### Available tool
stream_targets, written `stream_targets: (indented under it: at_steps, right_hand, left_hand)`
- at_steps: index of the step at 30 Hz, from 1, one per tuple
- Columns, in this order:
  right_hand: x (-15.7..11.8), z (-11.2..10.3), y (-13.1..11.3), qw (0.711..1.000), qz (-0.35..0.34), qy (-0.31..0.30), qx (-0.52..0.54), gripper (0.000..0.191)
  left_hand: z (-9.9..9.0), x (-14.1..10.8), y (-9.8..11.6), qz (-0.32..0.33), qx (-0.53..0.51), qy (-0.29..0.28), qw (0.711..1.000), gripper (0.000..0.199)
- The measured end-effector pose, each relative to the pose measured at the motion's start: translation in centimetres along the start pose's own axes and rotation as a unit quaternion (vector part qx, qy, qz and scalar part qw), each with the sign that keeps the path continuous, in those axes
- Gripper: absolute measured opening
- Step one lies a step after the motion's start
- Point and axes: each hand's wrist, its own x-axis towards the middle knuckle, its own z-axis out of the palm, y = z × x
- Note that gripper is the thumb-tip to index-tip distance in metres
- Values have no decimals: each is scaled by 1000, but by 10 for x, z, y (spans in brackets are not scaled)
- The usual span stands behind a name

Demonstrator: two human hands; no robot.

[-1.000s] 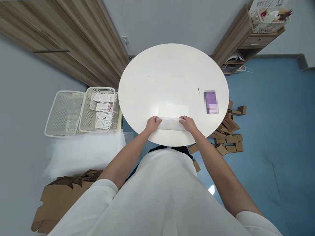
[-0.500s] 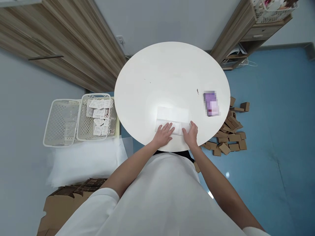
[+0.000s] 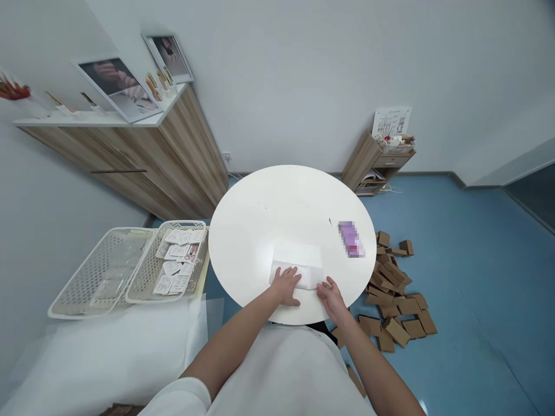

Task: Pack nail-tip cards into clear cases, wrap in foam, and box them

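A thin white packing sheet [image 3: 297,253] lies on the round white table [image 3: 260,185] near its front edge. Its near part is folded over into a flat, slightly bulging band [image 3: 310,277]; whether anything is inside I cannot tell. My left hand [image 3: 286,286] rests on the left part of this band with the fingers spread. At the band's right end is my right hand [image 3: 332,297], fingers curved and apart, the fingertips at the edge of the sheet.
A blurred purple item [image 3: 350,238] lies right on the table. To the left stand a basket of printed cards [image 3: 167,296], another white basket [image 3: 71,315] and a pile of white sheets [image 3: 130,341]. Small brown boxes [image 3: 394,329] cover floor at right. A wooden cabinet [image 3: 182,156] stands behind.
The head view has tilted up, showing more wall and the cabinet top. My right hand has turned and loosened at the sheet's right end. My left hand stays on the folded band.
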Motion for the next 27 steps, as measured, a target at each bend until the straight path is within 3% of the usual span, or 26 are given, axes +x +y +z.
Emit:
stream_targets:
  at_steps: [8, 13, 17, 20, 23, 27]
  right_hand:
    - [-5, -10, -6, 1000, 12, -9, -9, 73]
    - [6, -11, -18, 996, 26, -41, -68, 77]
    - [16, -5, -20, 997, 17, -28, -66, 79]
    - [23, 1, -21, 996, 14, -28, -84, 74]
    - [29, 10, -25, 990, 24, -75, -114, 66]
    - [32, 19, -31, 974, 18, -94, -208, 53]
  left_hand:
    - [-6, 5, 2, -11, 0, -15, 1000, 93]
    - [-4, 5, 5, -29, -6, -3, 1000, 88]
    - [-1, 1, 8, -47, -7, -5, 999, 87]
    - [2, -2, 10, -53, -7, -9, 999, 86]
    - [5, -5, 13, -58, -2, -5, 998, 85]
    - [8, -8, 19, -72, -4, 10, 997, 81]
